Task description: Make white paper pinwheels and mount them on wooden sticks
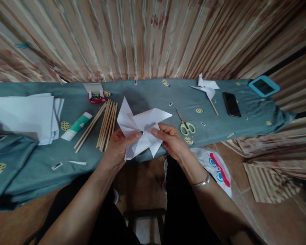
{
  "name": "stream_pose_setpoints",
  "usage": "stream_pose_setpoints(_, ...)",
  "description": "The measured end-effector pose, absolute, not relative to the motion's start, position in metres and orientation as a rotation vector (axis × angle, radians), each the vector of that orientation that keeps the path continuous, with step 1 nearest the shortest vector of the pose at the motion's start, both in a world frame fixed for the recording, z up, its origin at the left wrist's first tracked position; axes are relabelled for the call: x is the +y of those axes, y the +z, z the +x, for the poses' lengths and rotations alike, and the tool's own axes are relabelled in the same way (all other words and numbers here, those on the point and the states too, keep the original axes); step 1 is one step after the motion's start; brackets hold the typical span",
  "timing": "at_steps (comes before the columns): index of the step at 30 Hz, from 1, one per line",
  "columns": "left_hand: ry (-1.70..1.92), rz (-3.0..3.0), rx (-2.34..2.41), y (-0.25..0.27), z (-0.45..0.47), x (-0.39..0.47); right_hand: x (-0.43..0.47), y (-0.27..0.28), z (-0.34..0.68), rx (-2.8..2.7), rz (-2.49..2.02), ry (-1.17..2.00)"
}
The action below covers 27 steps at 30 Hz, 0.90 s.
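Note:
A white paper pinwheel [136, 124] is held between both hands above the front edge of the table. At its centre shows a shiny round pin head [142, 132]. My left hand [119, 144] grips the pinwheel's left side, its thumb lying at the pin and its other fingers behind the paper. My right hand [170, 139] pinches the right side, thumb on top of a folded blade. Just left of the pinwheel lie several wooden sticks [107, 126]. Beyond them stands an open small red box [97, 98] of metal pins.
Green-handled scissors [186, 126], a finished pinwheel on a stick [206, 89], a black phone [231, 104] and a blue-framed device [264, 85] lie to the right. Leftward are a green-and-white tube [77, 126], a paper strip [77, 163] and stacked white paper [25, 115]. Curtains [132, 37] hang behind.

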State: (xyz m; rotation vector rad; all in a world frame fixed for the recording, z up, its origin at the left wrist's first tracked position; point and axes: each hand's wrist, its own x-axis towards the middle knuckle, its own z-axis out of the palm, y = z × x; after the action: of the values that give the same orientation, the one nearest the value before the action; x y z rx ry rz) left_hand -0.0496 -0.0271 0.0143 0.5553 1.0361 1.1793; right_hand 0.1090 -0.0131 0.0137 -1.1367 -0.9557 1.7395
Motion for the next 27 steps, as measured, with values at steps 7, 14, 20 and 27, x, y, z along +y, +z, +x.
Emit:
stream_pose_setpoints(7,1.151,0.568,1.061,0.01,-0.048,-0.031,-0.012,0.013,0.106,-0.937,-1.191,1.714)
stream_pose_setpoints(14,1.172,0.588,1.099,0.001,-0.048,-0.031,-0.013,0.009,0.11,-1.053,-1.223,1.658)
stream_pose_setpoints(20,1.155,0.59,1.106,0.0,-0.047,-0.032,-0.011,0.011,0.111,-1.095,-1.176,1.668)
stream_pose_setpoints(27,1.139,0.645,1.134,-0.001,-0.048,-0.032,-0.011,0.008,0.112,-1.107,-1.214,1.653)
